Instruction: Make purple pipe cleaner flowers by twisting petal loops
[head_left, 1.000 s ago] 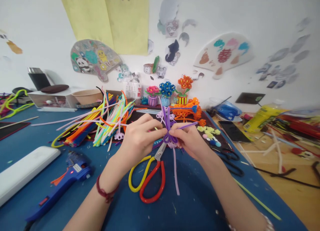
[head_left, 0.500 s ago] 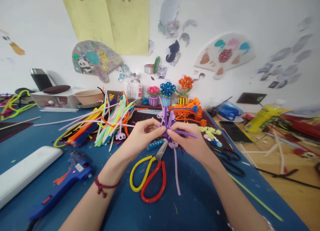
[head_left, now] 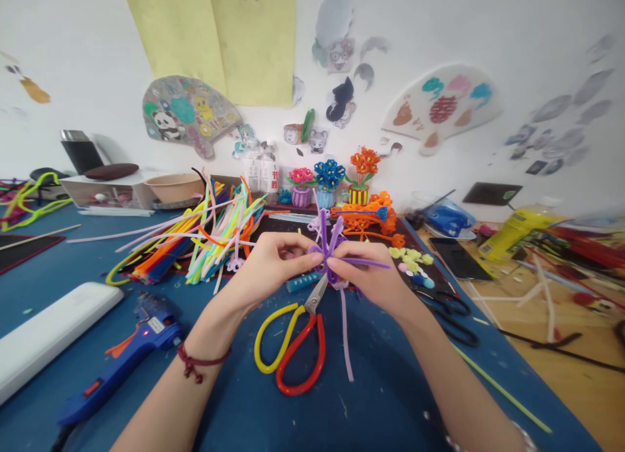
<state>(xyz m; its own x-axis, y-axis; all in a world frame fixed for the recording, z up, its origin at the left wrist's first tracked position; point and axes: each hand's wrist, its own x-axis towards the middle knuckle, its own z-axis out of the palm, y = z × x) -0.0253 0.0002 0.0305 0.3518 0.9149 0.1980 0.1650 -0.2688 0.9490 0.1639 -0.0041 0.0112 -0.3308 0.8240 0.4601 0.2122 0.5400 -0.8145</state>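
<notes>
Between my two hands is a purple pipe cleaner (head_left: 333,238), bent into several loops, with a straight end sticking out to the right. My left hand (head_left: 286,260) pinches its left side between thumb and forefinger. On the other side, my right hand (head_left: 367,268) pinches it near the centre, where the loops meet. Scissors (head_left: 316,302) with one yellow and one red handle lie below, their blade tips hidden by the held piece. A pale lilac pipe cleaner (head_left: 346,335) lies on the blue table just right of the scissors.
A blue glue gun (head_left: 146,338) and a white case (head_left: 53,341) lie at left. Behind them is a heap of colourful pipe cleaners (head_left: 215,234). Small potted pipe-cleaner flowers (head_left: 328,178) stand at the back. Black scissors (head_left: 452,315) and a phone (head_left: 459,258) lie at right.
The purple loops between my fingers have opened out and now reach lower. My left hand has shifted slightly; both hands keep their pinch.
</notes>
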